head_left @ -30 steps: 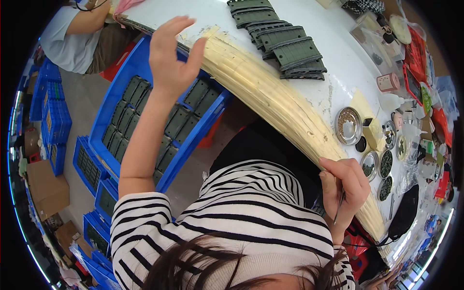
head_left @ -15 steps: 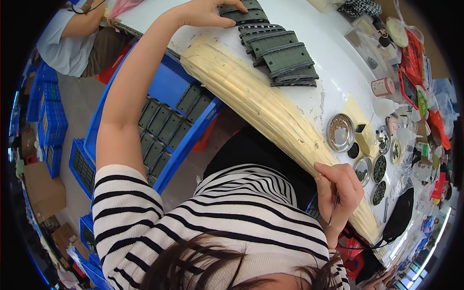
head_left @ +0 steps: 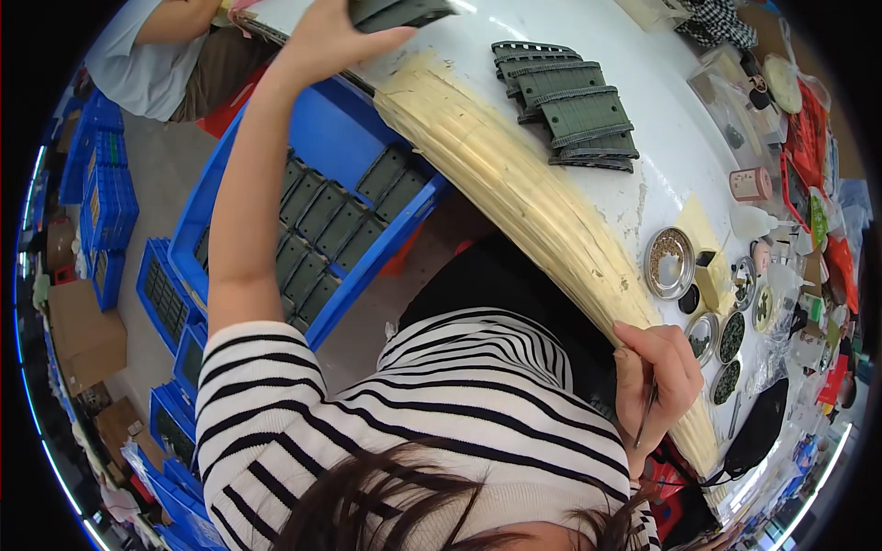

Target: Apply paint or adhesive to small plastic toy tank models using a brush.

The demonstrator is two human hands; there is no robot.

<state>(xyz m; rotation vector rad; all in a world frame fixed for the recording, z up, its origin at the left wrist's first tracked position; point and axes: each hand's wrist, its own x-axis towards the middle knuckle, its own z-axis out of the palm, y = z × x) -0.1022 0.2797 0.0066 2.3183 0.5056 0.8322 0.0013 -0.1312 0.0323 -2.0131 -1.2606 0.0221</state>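
White tabletop separates left hand, clamped on green panel, from stack — right hand pinches tool by edging.

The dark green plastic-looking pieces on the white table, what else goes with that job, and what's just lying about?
Seems part of the job:
overlapping dark green ribbed pieces
at least one matching green piece in the left hand
big blue plastic tray
thin metal-looking tool in the right hand

Probably just lying about:
pink cylindrical container
black-and-white checked cloth
brown cardboard box
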